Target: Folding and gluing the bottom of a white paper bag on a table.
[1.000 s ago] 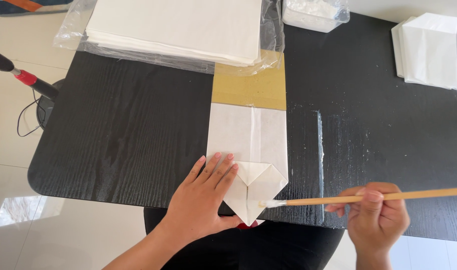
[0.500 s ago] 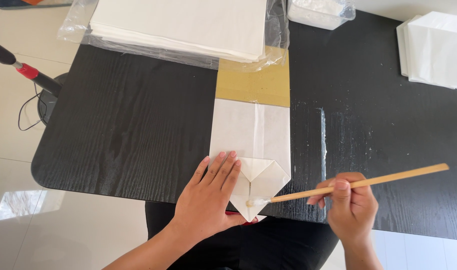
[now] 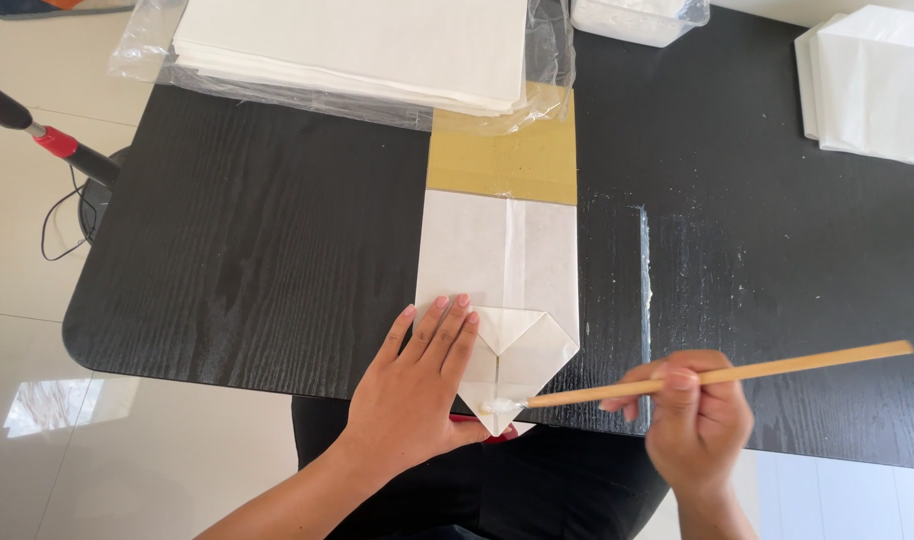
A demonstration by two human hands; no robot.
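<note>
A white folded paper bag [image 3: 499, 262] lies on a tan board [image 3: 504, 160] on the black table [image 3: 247, 240]; its near end is folded into a point at the table's front edge. My left hand [image 3: 419, 388] lies flat on the left side of that folded end, fingers spread. My right hand [image 3: 693, 420] grips a long wooden stick [image 3: 737, 375] like a brush. The stick's white, glue-covered tip [image 3: 499, 406] touches the paper near the point.
A large stack of white sheets in clear plastic [image 3: 357, 45] sits at the back. A clear box [image 3: 639, 18] and a pile of folded white bags [image 3: 867, 80] lie at the back right. A white glue streak [image 3: 645, 300] marks the table. A red-and-black pole [image 3: 47, 135] is at left.
My right hand has swung the stick's tip from the right edge of the folded point toward its lower middle. My left hand stays pressed on the paper.
</note>
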